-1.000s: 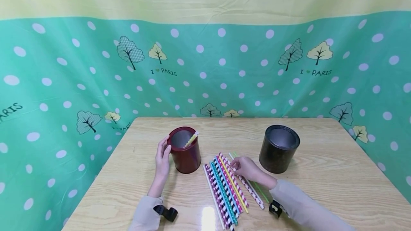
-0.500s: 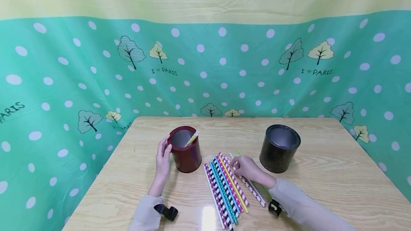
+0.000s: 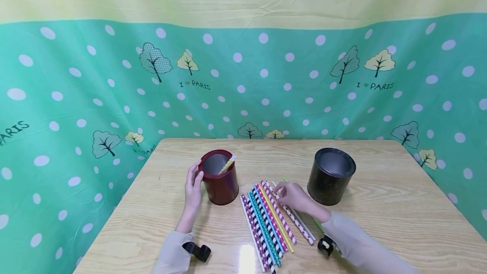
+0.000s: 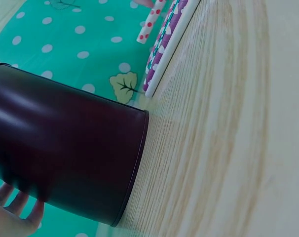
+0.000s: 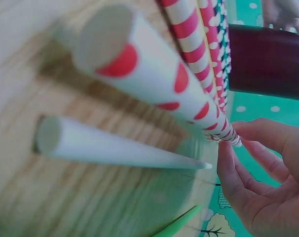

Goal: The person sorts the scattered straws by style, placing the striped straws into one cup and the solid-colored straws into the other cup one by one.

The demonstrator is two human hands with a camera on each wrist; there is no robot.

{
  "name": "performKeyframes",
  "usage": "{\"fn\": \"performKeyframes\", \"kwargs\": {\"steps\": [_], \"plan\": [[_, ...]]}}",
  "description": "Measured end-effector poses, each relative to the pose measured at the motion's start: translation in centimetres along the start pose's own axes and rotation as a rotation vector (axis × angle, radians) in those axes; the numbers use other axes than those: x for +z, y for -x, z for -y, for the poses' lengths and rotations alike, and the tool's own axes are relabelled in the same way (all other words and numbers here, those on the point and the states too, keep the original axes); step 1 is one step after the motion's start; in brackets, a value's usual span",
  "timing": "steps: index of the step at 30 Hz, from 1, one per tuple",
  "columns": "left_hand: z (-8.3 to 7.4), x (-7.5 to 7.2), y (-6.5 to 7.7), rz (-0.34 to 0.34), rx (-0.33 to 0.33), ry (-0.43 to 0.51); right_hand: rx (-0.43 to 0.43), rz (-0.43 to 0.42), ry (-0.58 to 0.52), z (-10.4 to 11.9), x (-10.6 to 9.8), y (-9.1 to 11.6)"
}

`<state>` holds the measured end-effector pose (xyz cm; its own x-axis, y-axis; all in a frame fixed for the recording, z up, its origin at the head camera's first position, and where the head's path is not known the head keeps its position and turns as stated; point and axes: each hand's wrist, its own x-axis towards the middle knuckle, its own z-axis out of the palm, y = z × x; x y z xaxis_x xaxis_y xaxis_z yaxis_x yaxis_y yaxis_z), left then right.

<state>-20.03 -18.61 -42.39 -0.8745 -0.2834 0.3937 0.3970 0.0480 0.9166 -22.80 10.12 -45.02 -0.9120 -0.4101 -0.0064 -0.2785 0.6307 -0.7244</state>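
My left hand holds the left side of a dark red can at its rim. In the left wrist view, the fingertips of that hand rest against the can's wall. A yellow-patterned paper straw leans inside the can with its end above the rim. My right hand pinches the far end of a white paper straw with red dots between thumb and fingers. Beside that straw lie a plain white straw and a green straw, partly hidden by the hand.
Several patterned straws lie side by side on the wooden table, between the hands. A black can stands upright at the right. Behind the table hangs a green dotted cloth.
My right hand has moved slightly to the right with the red-dotted straw. The green straw has shifted a little right and away. My left hand stays on the red can.
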Motion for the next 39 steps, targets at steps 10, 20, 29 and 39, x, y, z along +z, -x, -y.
{"fn": "performKeyframes", "kwargs": {"steps": [10,20,29,39], "plan": [[0.0,0.0,-0.1,0.002,-0.010,0.007,-0.014,-0.014,-0.035,0.4,-0.7,0.1],[0.3,-0.1,-0.1,-0.003,-0.001,-0.005,-0.001,-0.017,-0.084,0.7,-0.8,0.2],[2.3,-0.6,-0.6,-0.002,-0.004,0.017,-0.057,-0.043,-0.202,1.2,-1.3,0.5],[2.4,-0.5,-0.5,-0.004,0.016,0.017,0.016,-0.093,-0.386,2.6,-2.1,0.6]]}}
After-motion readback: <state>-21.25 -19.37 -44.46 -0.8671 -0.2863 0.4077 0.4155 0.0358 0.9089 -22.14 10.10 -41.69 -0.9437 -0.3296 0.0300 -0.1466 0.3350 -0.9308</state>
